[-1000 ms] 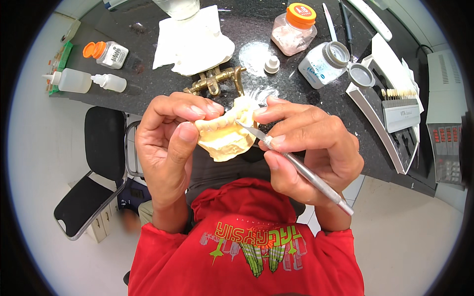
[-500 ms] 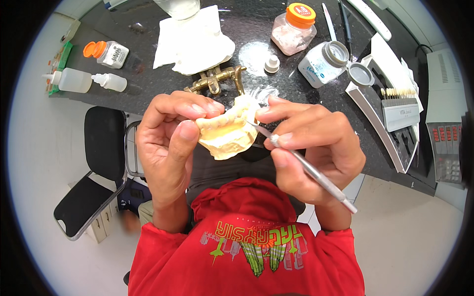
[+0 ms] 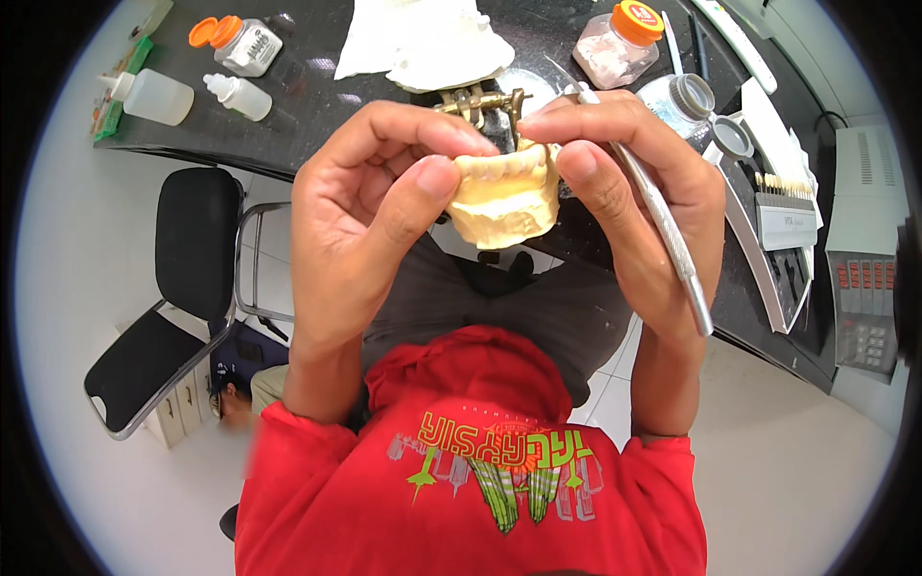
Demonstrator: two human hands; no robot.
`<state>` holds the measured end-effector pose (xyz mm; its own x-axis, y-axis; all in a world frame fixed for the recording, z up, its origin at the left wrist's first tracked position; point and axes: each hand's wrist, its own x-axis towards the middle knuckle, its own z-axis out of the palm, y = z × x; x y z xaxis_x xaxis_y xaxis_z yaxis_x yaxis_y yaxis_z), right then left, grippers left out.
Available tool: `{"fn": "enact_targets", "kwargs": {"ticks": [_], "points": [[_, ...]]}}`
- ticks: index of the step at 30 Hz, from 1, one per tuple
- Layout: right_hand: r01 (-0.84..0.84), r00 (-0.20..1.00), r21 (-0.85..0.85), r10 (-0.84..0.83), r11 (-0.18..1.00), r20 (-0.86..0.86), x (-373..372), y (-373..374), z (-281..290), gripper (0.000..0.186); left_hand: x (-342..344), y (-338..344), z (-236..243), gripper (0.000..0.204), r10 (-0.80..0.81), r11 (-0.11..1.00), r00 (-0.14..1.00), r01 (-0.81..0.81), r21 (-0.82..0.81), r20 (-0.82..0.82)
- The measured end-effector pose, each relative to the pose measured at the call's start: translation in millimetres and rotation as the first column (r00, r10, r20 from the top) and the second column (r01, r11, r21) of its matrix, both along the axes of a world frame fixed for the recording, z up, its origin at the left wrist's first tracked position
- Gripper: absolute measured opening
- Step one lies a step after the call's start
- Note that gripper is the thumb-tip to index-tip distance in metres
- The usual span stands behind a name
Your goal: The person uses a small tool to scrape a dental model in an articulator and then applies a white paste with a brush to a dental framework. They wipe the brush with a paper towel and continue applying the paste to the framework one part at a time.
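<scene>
My left hand [image 3: 370, 216] grips the yellow plaster dental cast [image 3: 501, 206] with thumb and fingers at its left side. The cast has a row of pale teeth along its top. My right hand [image 3: 634, 206] holds a slim metal carving knife [image 3: 672, 240] with a knurled handle, blade pointing up and away from the teeth, while its fingertips rest at the cast's upper right. A brass articulator [image 3: 480, 101] lies on the worktop just behind the cast, partly hidden by my fingers.
On the dark worktop [image 3: 307, 101] are dropper bottles [image 3: 154, 99], jars with orange lids [image 3: 619, 53], an open grey-rimmed jar [image 3: 677, 101], white paper [image 3: 423, 43] and a shade guide [image 3: 786, 216]. A chair [image 3: 197, 240] stands left. Another person [image 3: 230, 394] is partly visible lower left.
Both hands have risen in view with the cast, now turned more level. The knife has swung from the teeth to point upward, its handle steeper. The worktop appears shifted as the view moved.
</scene>
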<state>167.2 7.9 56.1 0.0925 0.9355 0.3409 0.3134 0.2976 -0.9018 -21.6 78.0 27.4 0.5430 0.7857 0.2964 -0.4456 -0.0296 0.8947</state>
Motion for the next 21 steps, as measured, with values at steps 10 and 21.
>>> {"fn": "enact_targets", "kwargs": {"ticks": [10,21], "points": [[-0.071,0.984,-0.041,0.064,0.997,-0.164,-2.4,3.3,-3.0,0.016,-2.7,2.0,3.7,0.026,-0.009,1.000,0.993,0.008,-0.006,-0.115],[-0.115,0.976,-0.078,0.098,0.990,-0.192,-0.6,5.6,-2.0,0.018,-2.4,1.5,9.5,0.024,-0.034,0.999,0.991,0.029,-0.039,-0.127]]}}
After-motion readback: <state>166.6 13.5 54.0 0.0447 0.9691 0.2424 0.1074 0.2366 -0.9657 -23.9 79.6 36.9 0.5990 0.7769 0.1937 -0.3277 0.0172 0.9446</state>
